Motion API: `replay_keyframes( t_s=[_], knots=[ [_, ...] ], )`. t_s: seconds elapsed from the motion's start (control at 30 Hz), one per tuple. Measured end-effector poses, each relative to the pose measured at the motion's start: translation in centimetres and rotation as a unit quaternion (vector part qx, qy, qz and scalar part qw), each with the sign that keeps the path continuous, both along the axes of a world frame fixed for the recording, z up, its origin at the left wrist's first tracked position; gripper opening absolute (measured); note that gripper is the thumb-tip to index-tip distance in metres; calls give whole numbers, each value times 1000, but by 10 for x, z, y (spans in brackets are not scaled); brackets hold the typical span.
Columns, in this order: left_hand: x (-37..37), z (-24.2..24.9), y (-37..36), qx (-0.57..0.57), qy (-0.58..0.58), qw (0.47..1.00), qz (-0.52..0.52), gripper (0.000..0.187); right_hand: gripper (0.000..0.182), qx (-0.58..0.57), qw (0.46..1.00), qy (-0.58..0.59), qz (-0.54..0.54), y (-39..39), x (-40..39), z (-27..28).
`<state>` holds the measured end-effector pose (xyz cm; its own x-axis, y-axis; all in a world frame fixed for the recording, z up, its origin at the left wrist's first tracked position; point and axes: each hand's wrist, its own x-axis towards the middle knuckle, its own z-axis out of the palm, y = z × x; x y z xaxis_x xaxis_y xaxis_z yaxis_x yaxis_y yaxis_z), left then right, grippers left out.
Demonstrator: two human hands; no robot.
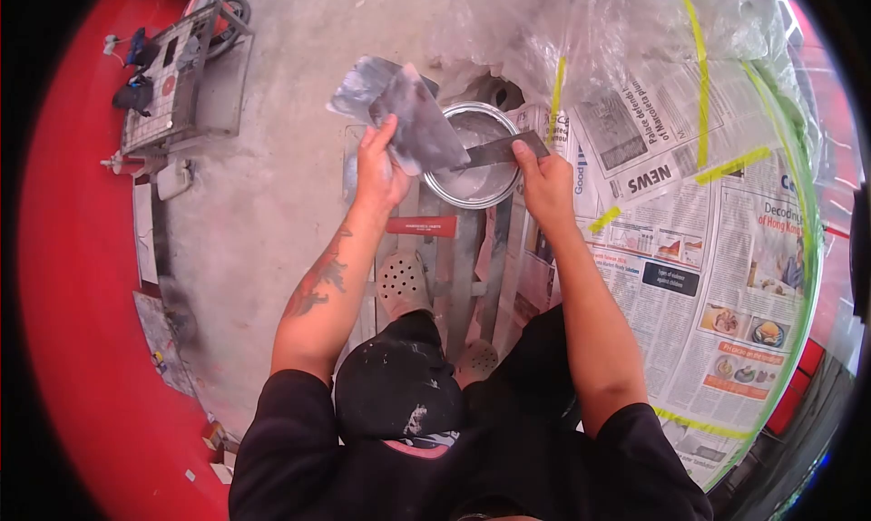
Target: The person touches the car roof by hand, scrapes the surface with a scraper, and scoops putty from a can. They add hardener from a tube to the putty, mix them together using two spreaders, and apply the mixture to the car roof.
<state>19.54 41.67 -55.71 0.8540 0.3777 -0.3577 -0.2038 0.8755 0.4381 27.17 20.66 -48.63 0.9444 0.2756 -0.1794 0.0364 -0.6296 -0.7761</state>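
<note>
Over the floor, my left hand (381, 163) grips a grey, smeared flat plate (422, 126) tilted beside the can; a second flat piece shows behind it at the upper left. My right hand (544, 181) is closed on a dark flat spreader (494, 153), which reaches left across the can's opening, its far end by the plate's lower edge. An open round metal can (504, 197) with pale grey material inside stands under both tools. Below the can lies a red strip (422, 225) with small lettering.
Newspaper (671, 285) fastened with yellow-green tape covers a surface on the right, with clear plastic sheeting (617, 22) above it. A metal cart (172, 86) stands at the upper left. My shoes (405, 281) are below the can, near metal bars.
</note>
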Motion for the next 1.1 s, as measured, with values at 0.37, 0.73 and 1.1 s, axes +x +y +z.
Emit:
replay_keyframes(
  t_s=[0.37,0.73,1.1],
  knots=[
    [-1,2,-14,90,-8,996,4,39,40,233,961,107,-103,-19,18,-29],
    [-9,21,-1,113,27,991,65,36,34,325,908,75,-253,-91,41,10],
    [-10,24,-19,239,107,961,89,34,26,433,879,-31,-198,-125,50,124]
  ],
)
